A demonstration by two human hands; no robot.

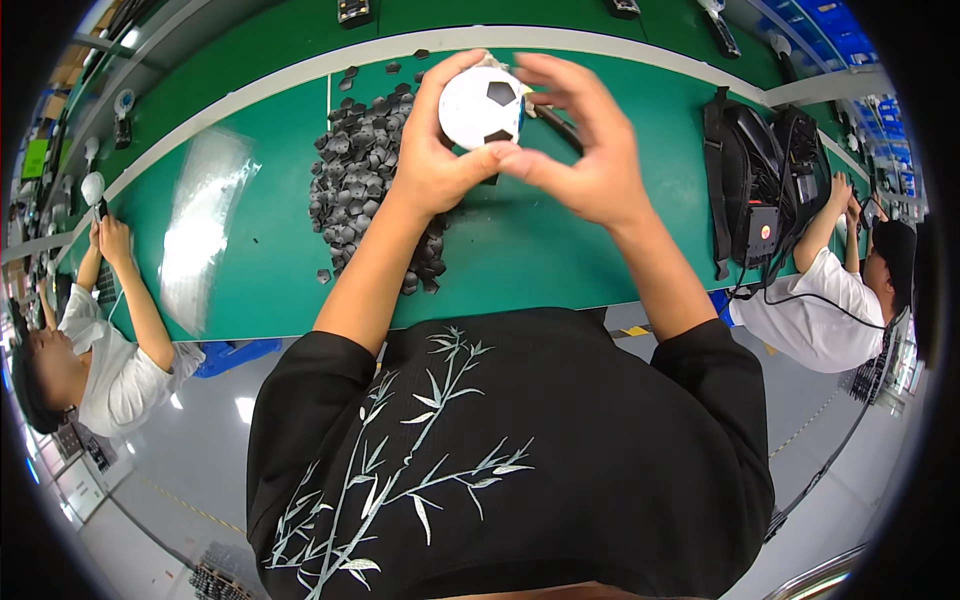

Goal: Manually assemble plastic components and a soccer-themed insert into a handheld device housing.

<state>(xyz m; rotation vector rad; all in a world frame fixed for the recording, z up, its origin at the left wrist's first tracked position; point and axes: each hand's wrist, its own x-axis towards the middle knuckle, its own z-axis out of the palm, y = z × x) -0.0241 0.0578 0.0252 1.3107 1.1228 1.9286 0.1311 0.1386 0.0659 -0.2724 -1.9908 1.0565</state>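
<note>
My left hand (pixel 432 150) is wrapped round a small white ball (pixel 466 104) with black pentagon patches, like a mini soccer ball, held up over the green table. My right hand (pixel 590 150) is open beside it, its thumb tip at the ball's lower right edge and its other fingers spread apart and slightly blurred. Behind the right fingers lies a dark, stick-like thing (pixel 558 124), partly hidden. To the left of the ball, a large heap of loose black pentagon pieces (pixel 352 165) spreads over the table, partly covered by my left forearm.
Clear plastic sheeting (pixel 205 225) lies on the green table (pixel 530 255) at the left. A black backpack (pixel 755 180) with cables stands at the right. One person (pixel 120 350) works at the far left, another (pixel 835 310) at the far right. A pale ledge (pixel 600 42) runs along the back.
</note>
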